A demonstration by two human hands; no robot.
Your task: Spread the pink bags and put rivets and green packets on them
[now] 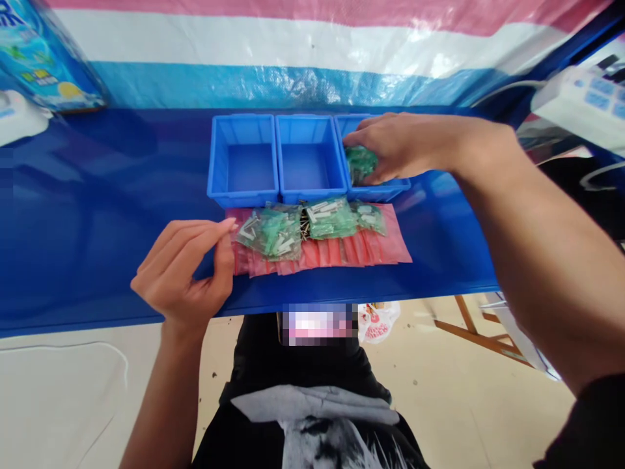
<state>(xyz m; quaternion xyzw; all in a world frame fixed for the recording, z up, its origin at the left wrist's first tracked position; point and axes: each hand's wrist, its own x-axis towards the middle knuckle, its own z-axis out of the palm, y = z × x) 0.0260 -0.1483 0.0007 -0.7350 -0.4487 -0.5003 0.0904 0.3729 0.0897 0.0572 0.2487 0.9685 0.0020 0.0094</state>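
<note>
Over the right blue bin [385,191], we clench a green packet [361,165] in right fingers [371,127], left fingers [195,231] open beside three packets [268,231] on red bags [385,241].

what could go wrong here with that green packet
The right hand might snag the green plastic packet on the rim of the blue plastic bin. The loose small metal pieces lying between packets on the red plastic bags could scatter if the left hand brushes them.

Stretching right arm [527,241] forward, right hand [395,146] curling downward, fingers [371,133] closing; holding left hand [183,270] raised, fingers [185,238] together, thumb [223,267] apart.
</note>
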